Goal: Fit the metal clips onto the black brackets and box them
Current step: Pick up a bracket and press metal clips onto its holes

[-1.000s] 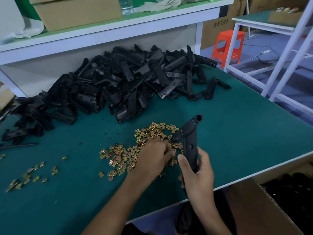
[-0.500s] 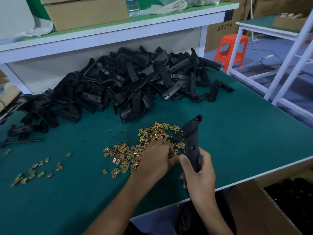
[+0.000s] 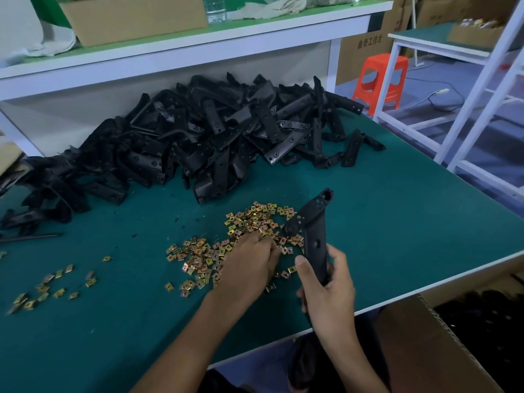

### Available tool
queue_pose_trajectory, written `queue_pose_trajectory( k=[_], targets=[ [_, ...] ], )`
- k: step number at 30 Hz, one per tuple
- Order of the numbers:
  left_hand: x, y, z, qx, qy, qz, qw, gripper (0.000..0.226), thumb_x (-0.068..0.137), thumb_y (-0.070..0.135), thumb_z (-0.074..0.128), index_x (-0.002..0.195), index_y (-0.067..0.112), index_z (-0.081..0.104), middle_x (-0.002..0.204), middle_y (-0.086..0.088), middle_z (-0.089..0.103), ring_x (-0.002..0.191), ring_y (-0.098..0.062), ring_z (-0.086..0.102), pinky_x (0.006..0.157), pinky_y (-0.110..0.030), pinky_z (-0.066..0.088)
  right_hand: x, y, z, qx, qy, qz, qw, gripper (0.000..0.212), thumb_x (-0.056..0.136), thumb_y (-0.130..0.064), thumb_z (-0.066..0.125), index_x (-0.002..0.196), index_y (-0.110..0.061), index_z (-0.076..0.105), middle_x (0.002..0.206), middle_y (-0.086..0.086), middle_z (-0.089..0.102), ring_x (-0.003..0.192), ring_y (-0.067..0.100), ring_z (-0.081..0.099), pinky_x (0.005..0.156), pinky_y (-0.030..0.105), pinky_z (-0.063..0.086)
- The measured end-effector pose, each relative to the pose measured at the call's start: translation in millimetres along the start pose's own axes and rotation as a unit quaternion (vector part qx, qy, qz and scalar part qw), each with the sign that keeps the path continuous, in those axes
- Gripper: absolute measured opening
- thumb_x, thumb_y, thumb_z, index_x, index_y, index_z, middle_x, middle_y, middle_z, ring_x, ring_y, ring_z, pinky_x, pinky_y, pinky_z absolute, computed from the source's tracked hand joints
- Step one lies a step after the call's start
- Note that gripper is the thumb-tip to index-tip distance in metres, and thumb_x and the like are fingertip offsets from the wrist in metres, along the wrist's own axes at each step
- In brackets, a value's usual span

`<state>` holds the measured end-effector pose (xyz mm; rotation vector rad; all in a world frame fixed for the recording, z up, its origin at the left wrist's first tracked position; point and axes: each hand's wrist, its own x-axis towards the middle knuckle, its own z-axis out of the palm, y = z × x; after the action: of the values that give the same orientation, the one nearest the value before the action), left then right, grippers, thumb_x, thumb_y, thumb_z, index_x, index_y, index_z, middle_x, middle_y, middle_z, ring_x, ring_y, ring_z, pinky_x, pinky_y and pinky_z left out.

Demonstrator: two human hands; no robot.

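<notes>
One pick at a time would suit: the left hand [image 3: 248,269], fingers [image 3: 266,248] curled down into the heap of clips [image 3: 215,251] on the bench [image 3: 402,222], hid whether it held any. The right hand [image 3: 329,292] clasped a bracket [image 3: 314,236] upright beside it. Clips were small, square, brassy; the bracket long, black, holed.

The left hand [image 3: 249,268] shifted slightly among the clips [image 3: 255,219]

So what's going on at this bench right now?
A person works at a green table. The right hand grips one black bracket above it, while the left hand reaches into the loose pile of metal clips; whether it holds one is hidden. A large heap of brackets lies behind.
</notes>
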<state>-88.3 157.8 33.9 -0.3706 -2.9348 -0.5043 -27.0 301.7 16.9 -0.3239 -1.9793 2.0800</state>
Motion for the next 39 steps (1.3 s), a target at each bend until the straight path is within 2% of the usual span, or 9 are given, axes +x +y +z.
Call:
queue_pose_trajectory(
  k=[4,7,12,15,17,22,26,32,39],
  targets=[
    [3.7,-0.8,-2.7,-0.006,0.022,-0.023,0.999,0.030,0.109,0.030,0.037,0.100,0.015,0.061,0.093,0.006,0.046,0.088,-0.016,0.044,0.073,-0.028,0.030,-1.0,-2.0,0.1,0.000,-0.004,0.003,1.000,0.026,0.087,-0.042,0.074,0.102,-0.055,0.057,0.072,0.000,0.068,0.050,0.014,0.061,0.041,0.026,0.046],
    [5.6,-3.6,-7.6,-0.073,0.047,-0.051,0.995,0.025,0.109,0.023,0.037,0.090,0.017,0.052,0.077,0.007,0.050,0.068,-0.014,0.047,0.058,-0.023,0.029,-0.8,-2.5,-0.2,0.003,-0.006,0.008,1.000,0.025,0.087,-0.042,0.074,0.102,-0.054,0.057,0.071,0.000,0.067,0.050,0.013,0.060,0.041,0.025,0.046],
    [7.4,-11.2,-18.1,-0.219,0.023,-0.139,0.965,0.033,0.107,0.036,0.041,0.089,0.014,0.058,0.067,-0.004,0.059,0.051,-0.008,0.047,0.050,-0.022,0.034,-0.1,-3.9,0.2,0.004,-0.010,0.013,1.000,0.024,0.090,-0.038,0.074,0.102,-0.052,0.057,0.070,0.001,0.066,0.049,0.014,0.059,0.041,0.027,0.045],
    [0.5,-10.0,-23.3,-0.276,0.007,-0.153,0.949,0.037,0.106,0.043,0.040,0.083,0.019,0.058,0.059,0.014,0.058,0.048,-0.001,0.046,0.048,-0.019,0.030,6.6,-8.8,3.0,0.027,-0.032,0.044,0.998,0.025,0.088,-0.031,0.077,0.097,-0.046,0.058,0.066,-0.004,0.058,0.046,0.015,0.051,0.040,0.026,0.041],
    [-4.9,-5.5,-27.1,-0.312,-0.001,-0.148,0.938,0.037,0.106,0.045,0.040,0.081,0.024,0.058,0.055,0.026,0.056,0.047,0.003,0.047,0.047,-0.015,0.033,14.4,-13.9,8.6,0.063,-0.050,0.080,0.994,0.031,0.084,-0.021,0.081,0.097,-0.036,0.057,0.067,-0.005,0.053,0.044,0.011,0.044,0.039,0.022,0.037],
    [-10.5,1.2,-32.7,-0.341,-0.002,-0.118,0.933,0.036,0.105,0.042,0.044,0.087,0.017,0.062,0.062,0.011,0.049,0.053,-0.002,0.039,0.052,-0.020,0.032,23.5,-26.9,25.8,0.094,-0.111,0.113,0.983,0.036,0.083,-0.019,0.081,0.106,-0.025,0.054,0.084,0.014,0.061,0.042,0.011,0.044,0.037,0.020,0.034],
    [-20.3,1.7,-38.7,-0.322,0.008,-0.093,0.942,0.030,0.102,0.041,0.051,0.084,0.021,0.064,0.060,0.015,0.052,0.053,-0.003,0.042,0.052,-0.018,0.035,23.6,-30.2,32.1,0.092,-0.092,0.101,0.986,0.035,0.078,-0.022,0.080,0.102,-0.025,0.055,0.068,-0.002,0.054,0.043,0.011,0.043,0.037,0.020,0.034],
    [-31.8,-4.1,-49.0,-0.221,0.027,-0.030,0.974,0.023,0.103,0.039,0.052,0.086,0.027,0.060,0.058,0.009,0.051,0.054,-0.008,0.047,0.051,-0.021,0.034,17.6,-31.0,30.7,0.118,-0.128,0.139,0.975,0.030,0.086,-0.011,0.073,0.101,-0.031,0.056,0.070,0.000,0.060,0.041,0.013,0.042,0.036,0.020,0.027],
    [-38.3,-11.4,-50.6,-0.328,-0.001,-0.062,0.943,0.010,0.097,0.032,0.065,0.089,0.037,0.069,0.084,0.022,0.069,0.078,0.001,0.063,0.064,-0.010,0.044,13.4,-29.4,31.3,0.103,-0.138,0.132,0.976,0.031,0.085,-0.013,0.076,0.105,-0.024,0.055,0.063,-0.001,0.053,0.040,0.011,0.037,0.037,0.021,0.027]
  ],
)
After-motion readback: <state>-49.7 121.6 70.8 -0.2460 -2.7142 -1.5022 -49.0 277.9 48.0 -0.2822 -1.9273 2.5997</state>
